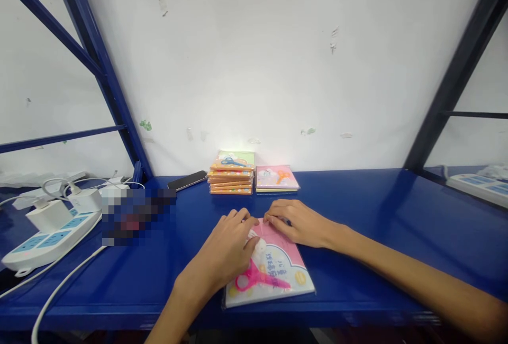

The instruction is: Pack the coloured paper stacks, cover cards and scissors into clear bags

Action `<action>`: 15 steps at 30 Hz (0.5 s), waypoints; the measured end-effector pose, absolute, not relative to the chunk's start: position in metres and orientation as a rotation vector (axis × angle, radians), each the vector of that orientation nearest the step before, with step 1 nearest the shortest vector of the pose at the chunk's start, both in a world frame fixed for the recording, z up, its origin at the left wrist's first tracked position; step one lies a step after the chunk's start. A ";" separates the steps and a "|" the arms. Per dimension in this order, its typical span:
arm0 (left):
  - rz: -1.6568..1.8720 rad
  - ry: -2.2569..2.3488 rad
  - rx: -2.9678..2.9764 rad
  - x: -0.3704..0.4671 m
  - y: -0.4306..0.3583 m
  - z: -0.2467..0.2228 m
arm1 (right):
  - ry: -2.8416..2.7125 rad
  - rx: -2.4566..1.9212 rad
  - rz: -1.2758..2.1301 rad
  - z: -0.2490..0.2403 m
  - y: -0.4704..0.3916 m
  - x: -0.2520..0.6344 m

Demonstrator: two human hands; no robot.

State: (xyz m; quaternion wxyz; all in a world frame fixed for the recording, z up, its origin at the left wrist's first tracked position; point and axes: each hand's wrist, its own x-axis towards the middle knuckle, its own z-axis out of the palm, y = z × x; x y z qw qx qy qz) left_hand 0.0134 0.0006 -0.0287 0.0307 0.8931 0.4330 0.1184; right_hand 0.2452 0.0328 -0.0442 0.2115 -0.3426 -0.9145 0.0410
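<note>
A paper-cutting book in a clear plastic wrapper point(283, 249) lies on the blue table near its front edge, its print upside down to me. Pink children's scissors point(256, 276) show through the wrapper on the cover. At the far left part of this pack, my left hand point(228, 249) has bent fingers on the wrapper, the thumb lying over the cover. My right hand point(297, 221) pinches the far edge with curled fingers, close to the left fingertips. Whatever lies right under the fingertips is hidden.
Behind stand a stack of orange-edged wrapped books point(231, 182) with blue scissors on top and a lower pink stack point(277, 179). A phone point(187, 180) lies left of them. Power strips with chargers point(53, 238) and cables fill the left side. Blue metal posts point(105, 79) flank the table.
</note>
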 end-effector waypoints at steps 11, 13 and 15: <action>0.404 1.439 2.559 -0.017 0.014 -0.029 | -2.334 -1.470 0.220 -0.022 0.002 0.282; 0.393 1.389 2.536 -0.019 0.016 -0.031 | -2.163 -1.541 0.501 -0.036 -0.035 0.294; 0.392 1.326 2.521 -0.017 0.013 -0.031 | -1.866 -1.547 0.795 -0.055 -0.078 0.305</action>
